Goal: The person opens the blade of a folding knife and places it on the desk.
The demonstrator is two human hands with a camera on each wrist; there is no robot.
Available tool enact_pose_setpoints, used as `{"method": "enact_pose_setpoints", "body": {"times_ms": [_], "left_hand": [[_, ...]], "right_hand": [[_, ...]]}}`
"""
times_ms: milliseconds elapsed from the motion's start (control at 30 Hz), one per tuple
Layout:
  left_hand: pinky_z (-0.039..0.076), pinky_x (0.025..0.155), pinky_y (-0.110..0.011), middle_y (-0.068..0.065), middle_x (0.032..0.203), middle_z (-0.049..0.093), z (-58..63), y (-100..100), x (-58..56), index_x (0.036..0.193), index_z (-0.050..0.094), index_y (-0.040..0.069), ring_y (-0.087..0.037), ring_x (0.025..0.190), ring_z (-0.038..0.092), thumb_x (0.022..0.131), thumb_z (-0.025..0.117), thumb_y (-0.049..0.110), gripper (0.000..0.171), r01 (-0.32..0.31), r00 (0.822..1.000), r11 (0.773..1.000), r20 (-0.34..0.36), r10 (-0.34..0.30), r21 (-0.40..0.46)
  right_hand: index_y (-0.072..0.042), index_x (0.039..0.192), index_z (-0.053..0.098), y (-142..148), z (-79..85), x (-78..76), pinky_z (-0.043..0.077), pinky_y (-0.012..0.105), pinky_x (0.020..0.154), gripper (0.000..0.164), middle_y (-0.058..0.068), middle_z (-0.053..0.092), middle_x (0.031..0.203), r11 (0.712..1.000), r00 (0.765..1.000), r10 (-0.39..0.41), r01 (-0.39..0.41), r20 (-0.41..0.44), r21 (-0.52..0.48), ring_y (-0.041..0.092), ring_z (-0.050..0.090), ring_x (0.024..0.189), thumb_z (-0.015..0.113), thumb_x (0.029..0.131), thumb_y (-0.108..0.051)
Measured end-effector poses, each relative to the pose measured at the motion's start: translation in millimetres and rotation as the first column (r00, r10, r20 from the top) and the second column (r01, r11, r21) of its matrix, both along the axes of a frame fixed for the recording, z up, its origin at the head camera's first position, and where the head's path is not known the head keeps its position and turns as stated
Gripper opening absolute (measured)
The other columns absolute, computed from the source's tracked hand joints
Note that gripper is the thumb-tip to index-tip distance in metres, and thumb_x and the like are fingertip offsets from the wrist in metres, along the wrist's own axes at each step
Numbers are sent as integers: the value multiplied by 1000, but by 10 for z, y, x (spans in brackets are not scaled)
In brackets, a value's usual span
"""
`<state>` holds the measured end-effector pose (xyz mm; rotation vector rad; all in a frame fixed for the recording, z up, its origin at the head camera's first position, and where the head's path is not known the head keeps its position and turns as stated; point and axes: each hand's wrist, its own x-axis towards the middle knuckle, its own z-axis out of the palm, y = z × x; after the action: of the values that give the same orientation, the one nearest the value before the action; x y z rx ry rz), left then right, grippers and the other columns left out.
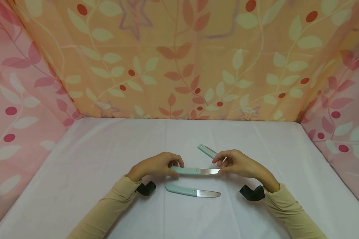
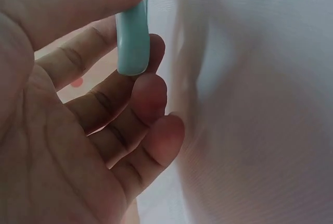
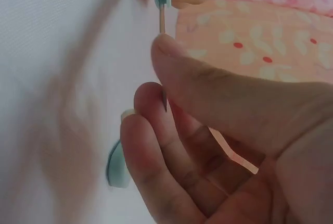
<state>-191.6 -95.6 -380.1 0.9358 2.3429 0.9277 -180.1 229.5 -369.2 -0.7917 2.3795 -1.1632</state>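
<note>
A folding knife with a mint-green handle [image 1: 186, 170] and its blade [image 1: 210, 171] out is held level between both hands. My left hand [image 1: 158, 165] pinches the handle's end between thumb and fingers; in the left wrist view the handle's rounded butt [image 2: 133, 44] pokes out below the thumb. At the other end my right hand [image 1: 240, 163] pinches the blade near its tip, and the right wrist view has the thumb on the blade [image 3: 162, 21]. Nearer the body, a second such knife [image 1: 180, 190] lies unfolded on the cloth.
Beyond the right hand lies a third mint-handled knife [image 1: 207, 151], partly hidden by the fingers. A white cloth [image 1: 122, 139] covers the table. Patterned fabric walls [image 1: 179, 59] enclose the back and both sides. Each wrist carries a black mount [image 1: 252, 193].
</note>
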Motion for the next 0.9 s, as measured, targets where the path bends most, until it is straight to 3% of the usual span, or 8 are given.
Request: {"method": "enact_pose_setpoints", "body": {"times_ms": [500,900], "left_hand": [[47,79,-27,4,87,63,-66,31,27,95,70,18,-12,84,57,77,84,8,24,-2,1000,999,4,2,-41],[46,78,-24,1,91,59,-64,36,40,96,71,14,-13,87,53,78,83,6,23,-3,1000,998,-8,3,-64]], "right_hand": [[5,110,66,-63,-110,16,51,20,70,31,9,67,89,994,988,99,-102,115,28,7,61,74,78,82,-4],[1,106,67,-69,-144,10,50,19,69,25,2,65,83,991,994,98,-103,54,84,4,58,73,77,84,-5]]}}
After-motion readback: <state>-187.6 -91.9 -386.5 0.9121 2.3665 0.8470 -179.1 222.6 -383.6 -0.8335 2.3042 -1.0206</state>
